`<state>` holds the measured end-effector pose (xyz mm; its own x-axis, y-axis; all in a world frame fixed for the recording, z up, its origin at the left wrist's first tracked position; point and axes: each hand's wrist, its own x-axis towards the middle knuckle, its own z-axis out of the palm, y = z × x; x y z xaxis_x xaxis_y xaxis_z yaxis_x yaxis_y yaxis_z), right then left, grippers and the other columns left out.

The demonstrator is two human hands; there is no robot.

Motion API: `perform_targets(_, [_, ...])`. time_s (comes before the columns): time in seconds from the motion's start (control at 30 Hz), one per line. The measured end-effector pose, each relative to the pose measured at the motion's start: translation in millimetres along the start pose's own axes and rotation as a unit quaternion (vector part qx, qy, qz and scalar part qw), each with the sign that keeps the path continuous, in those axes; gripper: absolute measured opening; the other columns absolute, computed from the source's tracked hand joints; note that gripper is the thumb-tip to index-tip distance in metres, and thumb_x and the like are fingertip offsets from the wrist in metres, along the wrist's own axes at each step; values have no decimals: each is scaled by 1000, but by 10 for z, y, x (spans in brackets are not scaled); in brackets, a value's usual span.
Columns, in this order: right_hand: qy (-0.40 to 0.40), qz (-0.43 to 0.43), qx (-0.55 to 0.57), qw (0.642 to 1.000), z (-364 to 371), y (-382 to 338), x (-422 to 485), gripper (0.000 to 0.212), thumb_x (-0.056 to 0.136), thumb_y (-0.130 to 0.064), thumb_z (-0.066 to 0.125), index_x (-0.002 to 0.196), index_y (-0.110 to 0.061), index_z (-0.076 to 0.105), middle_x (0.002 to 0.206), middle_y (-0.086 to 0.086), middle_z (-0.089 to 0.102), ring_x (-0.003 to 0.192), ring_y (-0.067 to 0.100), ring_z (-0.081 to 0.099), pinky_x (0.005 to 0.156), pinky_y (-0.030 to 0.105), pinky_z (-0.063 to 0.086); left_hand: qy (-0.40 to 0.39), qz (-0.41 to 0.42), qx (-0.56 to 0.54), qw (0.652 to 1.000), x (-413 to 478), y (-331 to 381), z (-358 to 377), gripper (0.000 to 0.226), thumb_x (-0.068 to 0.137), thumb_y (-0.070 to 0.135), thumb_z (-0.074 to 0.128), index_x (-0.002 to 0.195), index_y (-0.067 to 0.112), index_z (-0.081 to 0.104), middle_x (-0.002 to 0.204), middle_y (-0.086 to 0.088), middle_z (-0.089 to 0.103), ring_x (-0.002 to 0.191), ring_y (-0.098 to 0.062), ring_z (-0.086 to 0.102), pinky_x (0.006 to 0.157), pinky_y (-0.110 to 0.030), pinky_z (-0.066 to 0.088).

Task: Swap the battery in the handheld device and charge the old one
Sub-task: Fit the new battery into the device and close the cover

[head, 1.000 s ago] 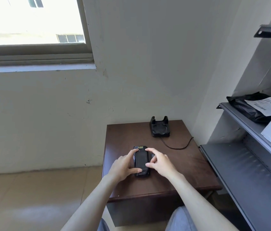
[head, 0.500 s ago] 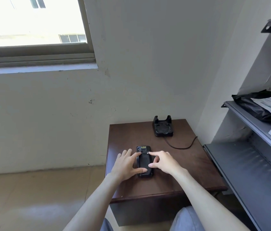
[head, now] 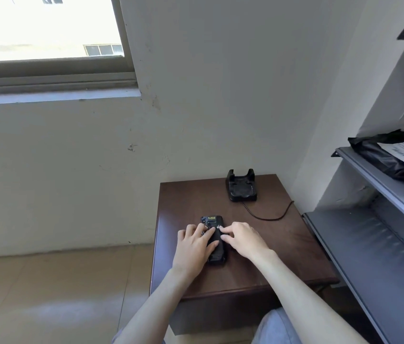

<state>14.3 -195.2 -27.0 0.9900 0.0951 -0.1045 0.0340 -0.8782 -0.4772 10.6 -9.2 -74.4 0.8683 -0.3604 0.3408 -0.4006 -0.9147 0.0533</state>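
Note:
A black handheld device (head: pixel 214 240) lies face down on the small brown table (head: pixel 265 247), its yellow label at the far end. My left hand (head: pixel 194 247) rests over its left side, thumb on its back. My right hand (head: pixel 242 238) touches it from the right, index and middle fingertips pressing near the upper part of its back. Both hands are on the device while it stays flat on the table. A black charging cradle (head: pixel 241 186) stands at the table's far edge, empty, with a black cable (head: pixel 268 214) curling to the right. No separate battery is visible.
A grey metal shelf unit (head: pixel 374 244) stands close on the right, with a black bag (head: pixel 384 155) and papers on its upper shelf. Walls run behind and left of the table, a window at the upper left. Tiled floor lies to the left.
My fingertips have shifted toward the upper part of the device's back and the left fingers lie further over it. The device has stayed flat; the camera tilted slightly.

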Motion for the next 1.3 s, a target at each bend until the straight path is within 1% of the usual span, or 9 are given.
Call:
perform_targets(0.13, [24,-10,-5,1000,-27,19,19,32,97,-39,60,128,-35,68,125,-5,66,119,22,60,92,36,47,6,-15,8,1000,4,35,29,39,95,55,48,125,35,62,110,8,62,99,-25,57,80,-40,45])
perform_targets(0.27, [44,-4,34,998,-53,32,118,22,96,-30,63,114,-38,71,105,-11,66,104,17,62,82,32,45,1,-32,3,999,34,30,42,34,91,56,57,120,39,63,108,8,61,99,-25,56,78,-41,42])
perform_targets(0.37, [35,-20,52,998,-75,18,174,19,94,-28,65,109,-38,69,93,-11,62,91,13,60,76,30,43,-6,-40,3,999,42,47,37,33,91,55,59,120,40,62,109,8,60,100,-26,56,79,-42,42])
perform_targets(0.5, [17,-37,47,998,-121,29,239,8,91,-32,67,97,-36,68,87,-11,62,84,10,59,71,31,44,6,-35,9,999,28,62,38,32,91,55,59,119,40,62,107,8,60,97,-26,57,75,-42,43])
perform_targets(0.6, [0,-46,55,997,-135,49,268,5,88,-32,67,92,-34,66,86,-9,62,84,9,59,74,35,49,11,-36,12,999,30,43,70,33,90,56,61,119,40,62,105,7,60,94,-27,57,73,-42,43])
perform_targets(0.77, [-17,-57,48,997,-140,61,335,7,88,-32,69,91,-33,63,86,-5,62,83,14,60,77,39,52,8,-35,18,999,27,39,87,34,93,57,52,121,41,60,107,8,60,94,-26,56,73,-42,42])
perform_targets(0.9, [-25,-59,39,997,-162,38,380,7,87,-31,71,88,-31,63,85,-4,59,82,16,59,77,41,52,1,-44,3,999,29,45,78,34,93,57,54,123,42,60,109,8,60,94,-26,56,73,-41,41])
perform_targets(1.17, [23,13,113,993,-21,21,324,11,84,-26,76,76,-23,67,84,-2,62,82,15,60,74,33,48,-11,-53,-8,998,21,44,63,35,95,58,49,125,43,58,111,9,59,96,-25,55,75,-41,42])
perform_targets(1.3, [44,43,133,989,47,-10,290,13,84,-22,76,74,-21,68,82,-4,66,79,16,63,68,30,48,-21,-61,-16,998,17,62,50,35,96,57,51,126,43,58,112,8,59,97,-26,55,75,-42,42])
